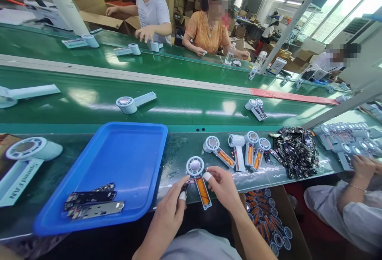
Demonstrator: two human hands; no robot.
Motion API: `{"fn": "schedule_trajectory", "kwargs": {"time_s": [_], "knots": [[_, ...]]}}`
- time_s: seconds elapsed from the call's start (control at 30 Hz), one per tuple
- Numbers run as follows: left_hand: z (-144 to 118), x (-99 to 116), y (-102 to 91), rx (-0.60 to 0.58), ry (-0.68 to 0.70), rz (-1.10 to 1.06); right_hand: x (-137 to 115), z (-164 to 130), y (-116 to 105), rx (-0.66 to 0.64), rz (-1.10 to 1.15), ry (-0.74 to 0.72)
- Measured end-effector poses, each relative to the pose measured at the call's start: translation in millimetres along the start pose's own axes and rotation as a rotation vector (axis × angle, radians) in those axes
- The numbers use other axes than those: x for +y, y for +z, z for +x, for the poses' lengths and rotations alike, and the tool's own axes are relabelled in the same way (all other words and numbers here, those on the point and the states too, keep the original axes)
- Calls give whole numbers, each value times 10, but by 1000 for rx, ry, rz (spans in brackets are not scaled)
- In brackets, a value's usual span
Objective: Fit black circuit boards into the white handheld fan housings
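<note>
While left hand (170,204) pinches black circuit board (185,187) beside opened handheld fan (200,183), right hand (222,184) curls opposite, grip unclear; blue plastic tray (128,156) on counter (179,144).

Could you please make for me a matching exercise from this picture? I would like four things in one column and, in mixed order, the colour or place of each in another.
Column 1
1. Tray
2. Long part in the open handle of the fan between the left hand and the right hand
3. Big heap of circuit boards
4. Fan marked "Speed FAN"

Column 2
A. Mostly black
B. Left of the tray
C. Blue
D. Orange

Right pairs: 1-C, 2-D, 3-A, 4-B
</note>
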State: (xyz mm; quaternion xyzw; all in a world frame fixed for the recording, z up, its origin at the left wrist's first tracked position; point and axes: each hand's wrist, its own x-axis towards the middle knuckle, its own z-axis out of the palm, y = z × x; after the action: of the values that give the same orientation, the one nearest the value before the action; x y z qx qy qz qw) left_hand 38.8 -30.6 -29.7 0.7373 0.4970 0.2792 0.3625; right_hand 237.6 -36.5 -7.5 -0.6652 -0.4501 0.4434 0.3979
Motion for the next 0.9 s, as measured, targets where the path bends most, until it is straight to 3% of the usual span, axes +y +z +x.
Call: {"fn": "schedule_trajectory", "kwargs": {"time_s": [0.13, 0.37, 0.47, 0.6, 0.67, 0.9], "knots": [[24, 55, 8, 52, 123, 80, -28, 49, 156, 103, 57, -203], [-27, 36, -19, 61, 200, 315, -149, -33, 187, 6, -98, -454], [-34, 42, -26, 88, 152, 199, -177, -53, 203, -34, -215, -494], [-29, 36, -2, 188, -51, 22, -192, -82, 239, -22, -487, -575], [-34, 28, 14, 214, -57, -4, -213, -93, 248, -8, -638, -609], [-121, 34, 62, 329, 253, 162, -289, -117, 319, 4, -998, -695]]}}
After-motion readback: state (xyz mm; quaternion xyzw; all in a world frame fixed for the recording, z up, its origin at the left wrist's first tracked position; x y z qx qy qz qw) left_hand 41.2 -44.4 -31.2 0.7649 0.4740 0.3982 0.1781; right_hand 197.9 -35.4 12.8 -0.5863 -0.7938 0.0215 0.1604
